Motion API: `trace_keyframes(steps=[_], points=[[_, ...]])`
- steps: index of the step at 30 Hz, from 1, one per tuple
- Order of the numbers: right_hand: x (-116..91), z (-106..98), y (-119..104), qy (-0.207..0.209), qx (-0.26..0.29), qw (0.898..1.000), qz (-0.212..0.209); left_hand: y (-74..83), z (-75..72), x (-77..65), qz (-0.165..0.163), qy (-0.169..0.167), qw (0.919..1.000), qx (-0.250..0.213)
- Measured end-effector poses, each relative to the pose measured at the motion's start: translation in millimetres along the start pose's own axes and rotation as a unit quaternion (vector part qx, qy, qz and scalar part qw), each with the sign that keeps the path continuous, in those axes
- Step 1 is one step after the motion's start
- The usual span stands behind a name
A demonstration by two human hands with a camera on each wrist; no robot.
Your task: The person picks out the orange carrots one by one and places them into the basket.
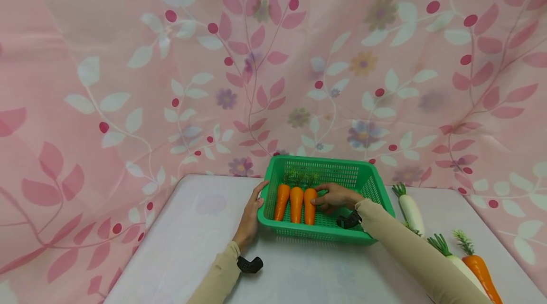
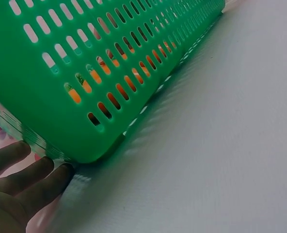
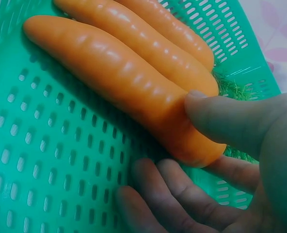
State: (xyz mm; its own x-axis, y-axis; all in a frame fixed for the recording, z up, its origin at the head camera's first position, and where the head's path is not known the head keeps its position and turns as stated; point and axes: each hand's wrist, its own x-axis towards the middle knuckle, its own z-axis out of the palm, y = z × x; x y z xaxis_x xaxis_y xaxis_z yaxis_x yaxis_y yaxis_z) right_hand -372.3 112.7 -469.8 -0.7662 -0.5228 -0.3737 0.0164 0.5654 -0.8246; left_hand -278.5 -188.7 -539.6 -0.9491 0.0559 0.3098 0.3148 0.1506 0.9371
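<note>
Three orange carrots with green leafy tops lie side by side in a green perforated basket (image 1: 316, 233): a left carrot (image 1: 281, 202), a middle carrot (image 1: 296, 205) and a right carrot (image 1: 309, 206). My right hand (image 1: 335, 197) reaches inside and pinches the right carrot near its leafy end. In the right wrist view the thumb presses on top of this carrot (image 3: 109, 73), the index finger lies at its thick end, and the other fingers are loosely bent over the basket floor. Outside, my left hand (image 1: 251, 213) touches the basket's left side, its fingers (image 2: 41, 187) fairly straight.
To the right of the basket a white radish (image 1: 412, 213) with green leaves lies on the white table (image 1: 171, 247). Another radish (image 1: 463, 268) and a further carrot (image 1: 480, 270) lie nearer, partly behind my right sleeve. A pink floral curtain (image 1: 299, 57) hangs behind the table.
</note>
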Motion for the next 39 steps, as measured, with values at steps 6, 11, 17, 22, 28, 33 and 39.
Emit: trace_keyframes(steps=[6, 11, 17, 22, 28, 33, 39], points=[[-1.7, 1.2, -1.2, -0.001, -0.001, 1.000, 0.000, -2.1, 0.1, -0.4, -0.003, -0.004, 1.0000, 0.001], [-3.1, 0.4, -1.5, 0.002, -0.014, 1.000, -0.001, -2.7, -0.3, 0.4, 0.005, -0.009, 0.9999, -0.005], [-6.5, 0.5, -3.7, 0.009, -0.029, 1.000, -0.001, -2.6, -0.2, 0.3, 0.012, -0.006, 0.9999, -0.004], [-14.7, -1.2, -7.8, 0.024, -0.049, 0.998, -0.012, -3.1, 0.0, -0.2, 0.013, -0.008, 0.9999, -0.003], [-32.4, -14.8, -13.5, 0.043, -0.055, 0.997, -0.032, -1.9, 0.2, -0.8, 0.019, -0.006, 0.9998, 0.007], [-51.3, -32.4, -16.6, 0.062, -0.065, 0.995, -0.051, -2.8, 0.5, -0.2, 0.023, -0.003, 0.9997, 0.012], [-75.6, -52.4, -13.7, 0.082, -0.081, 0.991, -0.075, -2.9, 0.6, 0.2, 0.028, -0.001, 0.9994, 0.019]])
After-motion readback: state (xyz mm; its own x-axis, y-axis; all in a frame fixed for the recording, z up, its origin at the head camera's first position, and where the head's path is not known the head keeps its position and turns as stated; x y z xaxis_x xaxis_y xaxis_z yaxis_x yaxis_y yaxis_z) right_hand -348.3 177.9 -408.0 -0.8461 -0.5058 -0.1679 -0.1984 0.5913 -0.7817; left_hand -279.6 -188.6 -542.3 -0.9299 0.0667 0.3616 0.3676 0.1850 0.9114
